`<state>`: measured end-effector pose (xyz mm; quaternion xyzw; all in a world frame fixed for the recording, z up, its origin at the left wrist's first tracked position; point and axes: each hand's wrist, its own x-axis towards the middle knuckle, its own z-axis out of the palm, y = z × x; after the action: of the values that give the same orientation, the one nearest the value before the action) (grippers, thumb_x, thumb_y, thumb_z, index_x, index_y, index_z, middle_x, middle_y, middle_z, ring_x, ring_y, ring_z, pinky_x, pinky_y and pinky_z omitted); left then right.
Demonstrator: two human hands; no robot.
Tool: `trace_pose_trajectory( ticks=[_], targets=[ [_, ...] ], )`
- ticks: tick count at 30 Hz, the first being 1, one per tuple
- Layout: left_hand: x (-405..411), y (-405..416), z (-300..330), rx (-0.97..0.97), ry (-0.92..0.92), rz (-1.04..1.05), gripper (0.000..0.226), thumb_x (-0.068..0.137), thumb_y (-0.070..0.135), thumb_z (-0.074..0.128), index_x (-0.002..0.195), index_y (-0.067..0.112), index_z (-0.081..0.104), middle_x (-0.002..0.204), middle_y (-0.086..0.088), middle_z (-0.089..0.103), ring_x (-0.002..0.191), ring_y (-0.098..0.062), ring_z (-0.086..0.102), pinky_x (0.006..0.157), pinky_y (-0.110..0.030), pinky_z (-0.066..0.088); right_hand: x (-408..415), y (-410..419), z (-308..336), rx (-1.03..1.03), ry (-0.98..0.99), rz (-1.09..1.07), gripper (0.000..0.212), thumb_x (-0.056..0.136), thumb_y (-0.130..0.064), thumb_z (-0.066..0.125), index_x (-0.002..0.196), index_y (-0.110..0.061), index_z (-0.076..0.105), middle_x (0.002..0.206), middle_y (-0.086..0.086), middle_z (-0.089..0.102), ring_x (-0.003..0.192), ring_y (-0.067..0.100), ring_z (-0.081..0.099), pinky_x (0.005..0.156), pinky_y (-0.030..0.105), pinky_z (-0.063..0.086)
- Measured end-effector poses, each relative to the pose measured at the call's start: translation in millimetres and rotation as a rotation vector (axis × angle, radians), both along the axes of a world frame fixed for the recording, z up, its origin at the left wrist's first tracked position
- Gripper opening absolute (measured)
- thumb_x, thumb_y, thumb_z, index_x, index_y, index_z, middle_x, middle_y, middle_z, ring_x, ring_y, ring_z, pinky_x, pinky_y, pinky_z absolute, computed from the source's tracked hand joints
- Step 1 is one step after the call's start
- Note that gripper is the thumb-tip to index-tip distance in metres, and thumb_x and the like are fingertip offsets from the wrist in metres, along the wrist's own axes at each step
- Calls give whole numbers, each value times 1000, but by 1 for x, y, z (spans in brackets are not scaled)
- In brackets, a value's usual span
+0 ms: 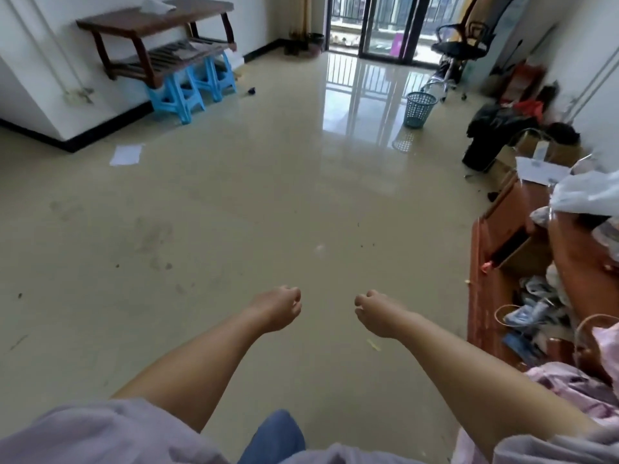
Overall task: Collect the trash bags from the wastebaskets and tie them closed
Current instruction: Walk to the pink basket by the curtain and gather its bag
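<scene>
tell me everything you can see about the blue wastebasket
The wastebasket is a light blue-green plastic mesh bin, round, tapering toward its base. It stands upright on the glossy floor, near the office chair. Its reflection shows below it. Nothing touches it but the floor. No bag shows through the mesh.

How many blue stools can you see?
2 for sure: both blue stools sit under the wooden bench by the left wall, one nearer, one behind. More may hide behind them.
</scene>
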<state>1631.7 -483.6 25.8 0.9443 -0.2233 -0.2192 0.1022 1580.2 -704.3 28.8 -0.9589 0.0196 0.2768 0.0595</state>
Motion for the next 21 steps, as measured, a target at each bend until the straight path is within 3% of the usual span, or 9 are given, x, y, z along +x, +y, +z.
trace_pose_trajectory(
  ticks=[13, 21],
  targets=[
    [374, -61, -1, 61, 23, -56, 31, 97, 33, 36, 116, 15, 53, 124, -10, 55, 110, -30, 55, 87, -35, 45, 355, -58, -10, 53, -24, -77, 38, 100, -29, 27, 131, -15, 44, 131, 13, 46, 115, 32, 51, 93, 37, 44],
    [569, -140, -8, 90, 53, -102, 31, 98, 31, 36, 118, 14, 53, 127, -12, 53, 110, -32, 55, 89, -35, 44, 547, -130, -21, 83, -41, -125, 39, 100, -31, 29, 132, -15, 44, 133, 13, 45, 118, 33, 50, 95, 38, 43]
  ],
)
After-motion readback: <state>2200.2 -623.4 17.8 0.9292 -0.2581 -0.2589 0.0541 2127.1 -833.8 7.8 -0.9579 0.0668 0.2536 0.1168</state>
